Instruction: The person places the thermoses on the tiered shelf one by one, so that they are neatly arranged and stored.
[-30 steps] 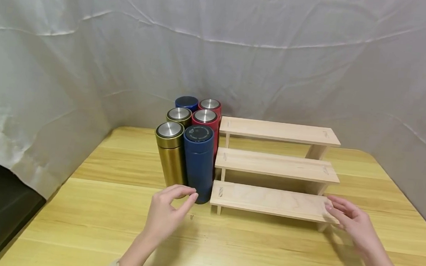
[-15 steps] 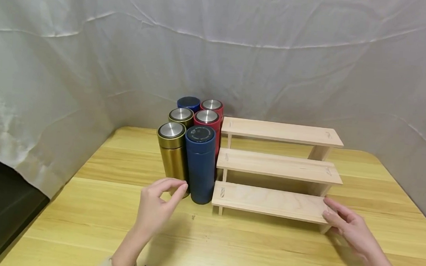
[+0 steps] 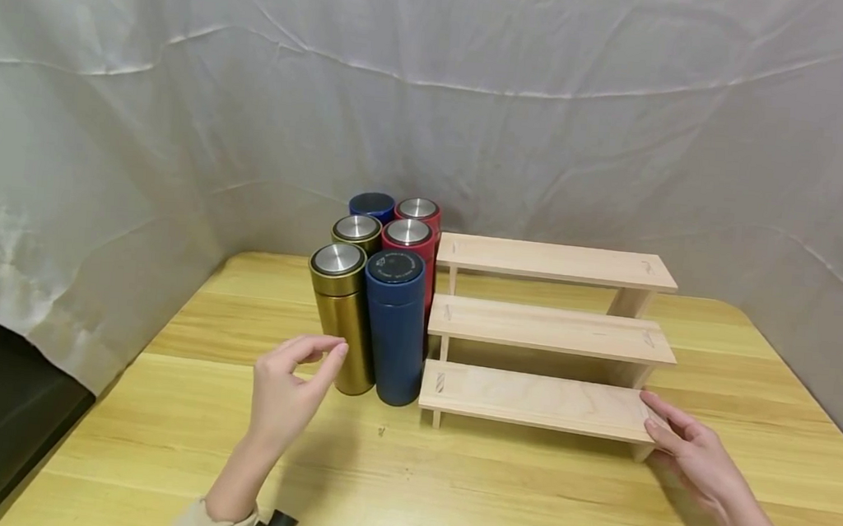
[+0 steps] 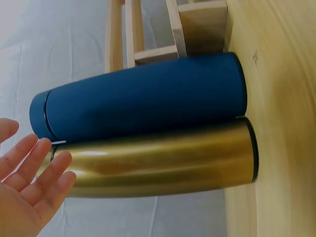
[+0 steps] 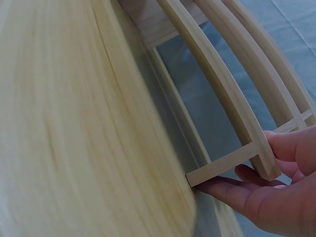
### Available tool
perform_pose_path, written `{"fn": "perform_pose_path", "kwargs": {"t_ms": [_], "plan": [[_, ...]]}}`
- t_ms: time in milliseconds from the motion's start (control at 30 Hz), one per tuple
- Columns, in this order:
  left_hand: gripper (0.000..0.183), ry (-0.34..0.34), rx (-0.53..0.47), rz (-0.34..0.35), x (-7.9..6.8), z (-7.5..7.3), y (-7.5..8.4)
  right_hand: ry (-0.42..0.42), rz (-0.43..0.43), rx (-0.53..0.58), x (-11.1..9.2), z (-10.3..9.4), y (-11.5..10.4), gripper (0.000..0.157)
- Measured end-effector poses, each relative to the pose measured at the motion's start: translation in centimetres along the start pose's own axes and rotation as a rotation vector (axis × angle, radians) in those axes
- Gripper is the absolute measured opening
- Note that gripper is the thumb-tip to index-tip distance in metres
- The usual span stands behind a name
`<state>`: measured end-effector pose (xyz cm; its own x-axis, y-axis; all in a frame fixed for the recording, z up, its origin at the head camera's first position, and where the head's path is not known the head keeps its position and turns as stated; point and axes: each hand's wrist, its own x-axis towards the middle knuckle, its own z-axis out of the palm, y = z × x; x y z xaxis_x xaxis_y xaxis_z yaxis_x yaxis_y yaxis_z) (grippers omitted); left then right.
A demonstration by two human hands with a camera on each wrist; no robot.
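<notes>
A three-tier wooden display stand (image 3: 546, 328) stands on the table. At the right end of its lowest shelf, my right hand (image 3: 699, 462) grips the board, thumb on top and fingers around the side, as the right wrist view (image 5: 276, 197) also shows. My left hand (image 3: 285, 393) hovers in front of the gold thermos flask (image 3: 346, 323), fingers loosely bent with nothing between them. In the left wrist view its fingertips overlap the gold flask's upper end; contact cannot be told. A dark blue thermos flask (image 3: 396, 335) stands upright between the gold flask and the stand.
Behind the front flasks stand a second gold flask (image 3: 356, 230), two red flasks (image 3: 409, 234) and another blue one (image 3: 372, 204), partly hidden. A grey cloth (image 3: 506, 137) hangs behind the wooden table (image 3: 216, 420). Something black lies beyond the table's left edge.
My left hand has drawn left, away from the blue flask's base. My right hand has settled on the lowest shelf's end. Flasks and stand look unmoved.
</notes>
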<state>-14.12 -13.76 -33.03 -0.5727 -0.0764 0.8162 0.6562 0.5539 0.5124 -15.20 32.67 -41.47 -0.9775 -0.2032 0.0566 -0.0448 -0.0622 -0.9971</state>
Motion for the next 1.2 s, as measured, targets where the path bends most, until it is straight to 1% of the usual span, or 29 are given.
{"fn": "perform_pose_path", "kwargs": {"t_ms": [100,200,333,500,567,667,833,967,1033,1200], "plan": [[0.009,0.032,-0.002,-0.006,0.5,-0.2,-0.4,-0.008,-0.006,0.010,0.0,-0.1,0.0,0.041],[0.016,0.068,-0.021,-0.015,0.9,-0.2,-1.1,-0.015,-0.015,0.014,-0.1,-0.1,-0.1,0.040],[0.027,0.089,-0.071,-0.058,1.6,-0.3,-1.6,-0.012,-0.002,0.009,-0.2,-0.1,-0.2,0.040],[0.035,0.097,-0.142,-0.108,2.1,-0.6,-0.9,0.011,0.050,-0.010,-0.1,-0.2,-0.3,0.041],[0.036,0.091,-0.167,-0.135,2.1,-0.7,-0.5,0.009,0.065,-0.014,-0.1,-0.2,-0.3,0.042],[0.037,0.080,-0.195,-0.191,2.2,-0.8,-0.4,-0.007,0.074,-0.014,0.0,-0.3,-0.4,0.042],[0.046,0.062,-0.224,-0.303,2.2,-0.5,-1.0,-0.022,0.087,-0.002,-0.2,-0.5,-0.4,0.043],[0.053,0.020,-0.229,-0.388,2.2,-0.4,-1.8,-0.023,0.105,0.016,-0.2,-0.5,-0.3,0.043],[0.056,-0.007,-0.247,-0.424,2.2,-0.2,-2.3,-0.023,0.111,0.029,-0.2,-0.5,-0.3,0.043],[0.060,-0.068,-0.302,-0.514,2.0,0.3,-4.4,-0.026,0.111,0.048,-0.1,-0.5,-0.5,0.042]]}}
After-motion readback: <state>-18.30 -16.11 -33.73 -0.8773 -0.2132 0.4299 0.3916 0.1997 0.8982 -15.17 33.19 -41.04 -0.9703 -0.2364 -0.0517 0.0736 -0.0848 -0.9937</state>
